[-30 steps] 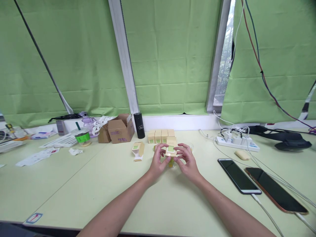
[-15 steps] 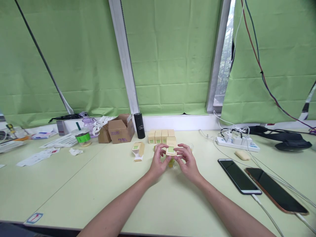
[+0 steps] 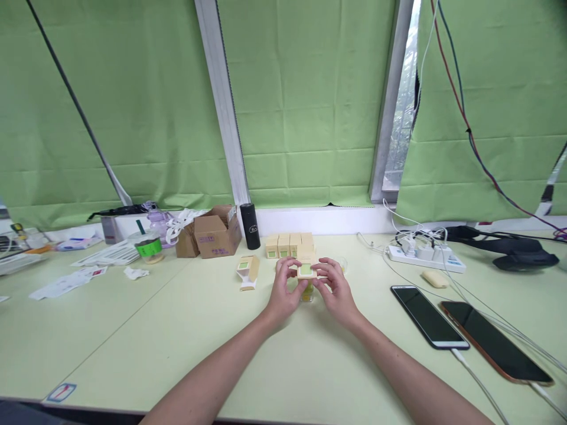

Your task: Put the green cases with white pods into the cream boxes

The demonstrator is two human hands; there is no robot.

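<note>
Between my two hands is a small cream cardboard box [image 3: 306,270] with a green square on its near face. My left hand [image 3: 286,288] grips its left side with thumb and fingers, and my right hand [image 3: 334,287] grips its right side. Just under the box, a small clear jar [image 3: 307,294] with something yellow-green inside stands on the table, its upper part hidden. Behind my hands is a row of several similar boxes [image 3: 284,245]. Left of my hands lies another such box [image 3: 247,272] with its flaps unfolded.
A black bottle [image 3: 250,226] and a brown carton [image 3: 217,234] stand at the back left, near a drink cup [image 3: 149,245]. On the right are a power strip [image 3: 427,260] with cables, an earbud case [image 3: 435,279] and two phones, one black and white [image 3: 429,316], one orange-edged [image 3: 494,341].
The box between my hands has tilted slightly, and its upper part now looks shorter. Both hands have stayed in nearly the same place.
</note>
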